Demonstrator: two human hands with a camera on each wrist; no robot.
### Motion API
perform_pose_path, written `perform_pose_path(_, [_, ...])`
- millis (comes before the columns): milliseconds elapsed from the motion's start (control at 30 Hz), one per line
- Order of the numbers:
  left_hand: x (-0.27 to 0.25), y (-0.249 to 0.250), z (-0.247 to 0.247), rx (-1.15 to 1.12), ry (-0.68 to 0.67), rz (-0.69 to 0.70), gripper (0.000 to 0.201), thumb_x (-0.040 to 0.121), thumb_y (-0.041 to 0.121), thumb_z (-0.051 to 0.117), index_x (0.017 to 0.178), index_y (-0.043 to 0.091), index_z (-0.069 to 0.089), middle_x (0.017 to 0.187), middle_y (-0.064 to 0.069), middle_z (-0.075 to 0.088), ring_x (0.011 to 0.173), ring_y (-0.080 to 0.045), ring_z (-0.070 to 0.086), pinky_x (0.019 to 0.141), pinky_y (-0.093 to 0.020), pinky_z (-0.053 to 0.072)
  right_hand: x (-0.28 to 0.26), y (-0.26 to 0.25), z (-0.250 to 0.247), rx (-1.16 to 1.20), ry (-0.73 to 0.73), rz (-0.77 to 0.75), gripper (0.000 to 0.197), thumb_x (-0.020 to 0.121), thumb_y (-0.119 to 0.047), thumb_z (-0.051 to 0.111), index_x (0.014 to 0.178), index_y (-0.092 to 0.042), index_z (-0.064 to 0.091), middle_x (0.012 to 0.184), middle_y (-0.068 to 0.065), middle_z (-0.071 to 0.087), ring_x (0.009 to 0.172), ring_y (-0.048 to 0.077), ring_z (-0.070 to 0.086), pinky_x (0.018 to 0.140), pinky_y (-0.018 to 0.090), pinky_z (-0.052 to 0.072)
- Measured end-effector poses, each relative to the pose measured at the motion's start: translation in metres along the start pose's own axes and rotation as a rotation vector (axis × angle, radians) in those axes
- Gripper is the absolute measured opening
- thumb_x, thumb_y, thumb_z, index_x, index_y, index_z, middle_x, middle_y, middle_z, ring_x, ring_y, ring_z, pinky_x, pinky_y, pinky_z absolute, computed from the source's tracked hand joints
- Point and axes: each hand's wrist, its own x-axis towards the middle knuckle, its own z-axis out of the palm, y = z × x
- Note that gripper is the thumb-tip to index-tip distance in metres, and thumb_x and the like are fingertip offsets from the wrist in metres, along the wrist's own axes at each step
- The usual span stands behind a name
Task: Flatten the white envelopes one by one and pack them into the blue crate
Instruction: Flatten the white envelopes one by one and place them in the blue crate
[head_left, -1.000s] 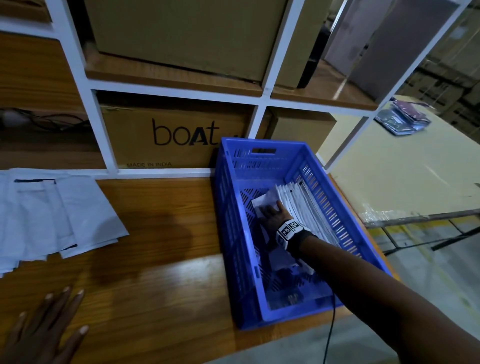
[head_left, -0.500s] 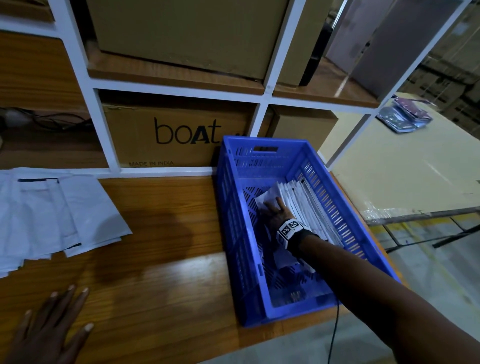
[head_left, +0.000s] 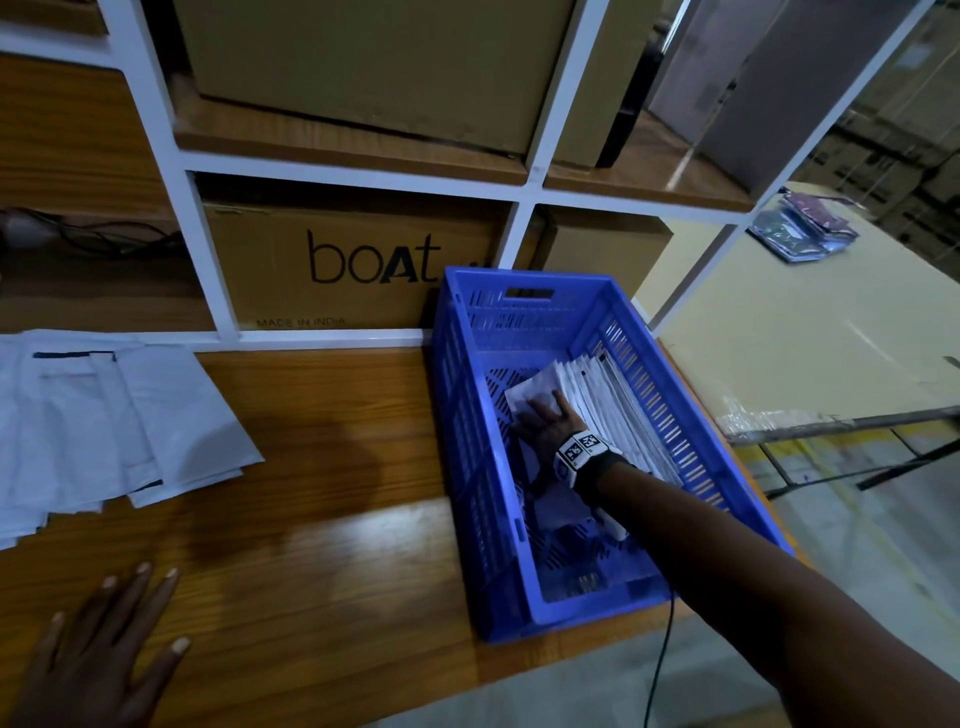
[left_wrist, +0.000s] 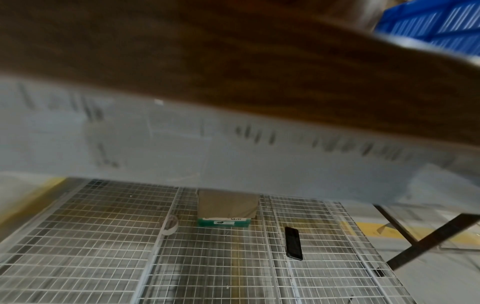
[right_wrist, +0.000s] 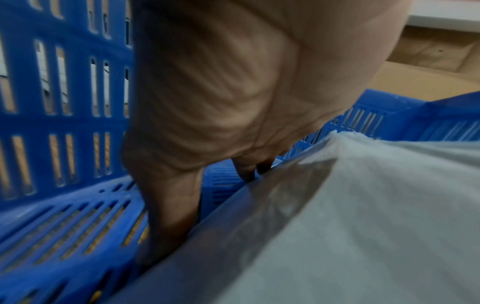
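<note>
- One white envelope (head_left: 530, 400) sits inside the blue crate (head_left: 519, 597), under the right hand (head_left: 545, 428). It leans on the row of packed envelopes (head_left: 608, 400) that stand on edge on the far side of the hand, by the crate's right wall.
- It looks thin, light and bendy, like a soft plastic mailer. It may be slippery, so I think it could slide down if let go too fast.
- The right hand lies on it with fingers mostly straight, pushing it flat against the row. The thumb (right_wrist: 166, 222) reaches down beside the envelope's near face. It is pressing, not pinching.
- A good place to hold would be the top edge, just past the fingertips, where the paper is free.
- Many more white envelopes (head_left: 104, 426) wait in a loose pile on the wooden table (head_left: 322, 493), well away from the pressing hand.
- The left hand (head_left: 98, 654) rests flat on the table with fingers spread, holding nothing.
</note>
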Motion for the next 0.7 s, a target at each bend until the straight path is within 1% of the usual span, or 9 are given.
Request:
perform_pose_path(33, [0.001, -0.001, 0.002, 0.024, 0.018, 0.007, 0.078, 0.089, 0.082, 0.022, 0.156, 0.044, 0.033, 0.167, 0.008, 0.028, 0.152, -0.033, 0.026, 0.118, -0.061, 0.017, -0.003, 0.000, -0.001, -0.031, 0.098, 0.012, 0.083, 0.084, -0.075, 0.041, 0.155, -0.032, 0.033, 0.163, -0.003, 0.027, 0.152, 0.032, 0.019, 0.119, 0.065, 0.005])
perform_pose_path(67, [0.002, -0.005, 0.003, 0.023, 0.019, 0.018, 0.079, 0.088, 0.082, 0.022, 0.156, 0.044, 0.032, 0.167, 0.009, 0.027, 0.152, -0.032, 0.025, 0.119, -0.061, 0.015, -0.009, -0.001, -0.007, -0.043, 0.097, 0.009, 0.085, 0.085, -0.073, 0.052, 0.156, -0.030, 0.032, 0.164, -0.001, 0.026, 0.152, 0.033, 0.018, 0.119, 0.066, 0.009])
perform_pose_path(133, [0.003, -0.007, 0.004, 0.010, -0.007, 0.010, 0.080, 0.087, 0.083, 0.022, 0.157, 0.046, 0.029, 0.168, 0.011, 0.023, 0.153, -0.030, 0.023, 0.120, -0.057, 0.009, -0.019, -0.004, -0.018, 0.037, 0.017, 0.032, 0.087, 0.067, -0.075, 0.072, 0.141, -0.033, 0.056, 0.150, -0.001, 0.050, 0.141, 0.031, 0.044, 0.111, 0.066, 0.026])
perform_pose_path(167, [0.003, -0.009, 0.007, 0.015, 0.002, 0.004, 0.080, 0.087, 0.084, 0.020, 0.157, 0.047, 0.027, 0.168, 0.012, 0.022, 0.154, -0.029, 0.023, 0.121, -0.054, 0.007, -0.018, -0.004, -0.016, 0.029, 0.047, 0.024, 0.084, 0.069, -0.072, 0.073, 0.141, -0.033, 0.056, 0.150, 0.001, 0.050, 0.140, 0.031, 0.044, 0.112, 0.066, 0.023])
perform_pose_path(267, [0.004, -0.016, 0.009, 0.026, -0.025, -0.002, 0.079, 0.086, 0.084, 0.018, 0.158, 0.051, 0.020, 0.168, 0.014, 0.019, 0.154, -0.026, 0.023, 0.120, -0.054, 0.009, -0.022, -0.003, -0.015, 0.040, 0.144, 0.063, 0.076, 0.096, -0.058, 0.048, 0.159, -0.029, 0.017, 0.168, 0.004, 0.008, 0.154, 0.031, 0.006, 0.117, 0.064, -0.006])
perform_pose_path(367, [0.005, -0.015, 0.008, -0.005, -0.089, 0.000, 0.080, 0.085, 0.085, 0.019, 0.158, 0.051, 0.022, 0.168, 0.012, 0.022, 0.153, -0.027, 0.023, 0.121, -0.046, 0.001, -0.028, -0.001, -0.025, 0.042, 0.125, 0.062, 0.089, 0.092, -0.067, 0.049, 0.161, -0.027, 0.008, 0.168, 0.003, -0.001, 0.154, 0.030, 0.000, 0.116, 0.065, -0.006])
perform_pose_path(467, [0.004, -0.012, 0.005, 0.006, -0.084, -0.005, 0.080, 0.085, 0.085, 0.017, 0.158, 0.052, 0.016, 0.168, 0.014, 0.021, 0.153, -0.025, 0.024, 0.121, -0.052, 0.009, -0.044, 0.009, -0.040, 0.115, 0.132, 0.092, 0.109, 0.081, -0.079, 0.054, 0.161, -0.024, 0.005, 0.168, 0.002, 0.000, 0.154, 0.030, -0.003, 0.117, 0.066, -0.006])
perform_pose_path(533, [0.004, -0.008, 0.001, 0.020, -0.066, -0.028, 0.080, 0.085, 0.085, 0.014, 0.158, 0.053, 0.011, 0.168, 0.015, 0.017, 0.154, -0.022, 0.023, 0.120, -0.054, 0.013, -0.061, 0.020, -0.057, 0.168, 0.157, 0.175, 0.111, 0.081, -0.079, 0.055, 0.161, -0.023, 0.003, 0.168, 0.002, -0.004, 0.154, 0.030, -0.008, 0.117, 0.066, -0.006])
perform_pose_path(700, [0.000, -0.004, -0.007, 0.002, -0.074, -0.022, 0.084, 0.082, 0.088, 0.004, 0.157, 0.053, -0.003, 0.168, 0.020, -0.003, 0.157, -0.015, 0.006, 0.122, -0.051, 0.002, -0.111, 0.037, -0.110, 0.549, 0.338, 0.385, 0.096, 0.089, -0.068, 0.054, 0.161, -0.030, 0.004, 0.167, -0.002, -0.015, 0.152, 0.029, -0.021, 0.117, 0.066, -0.010])
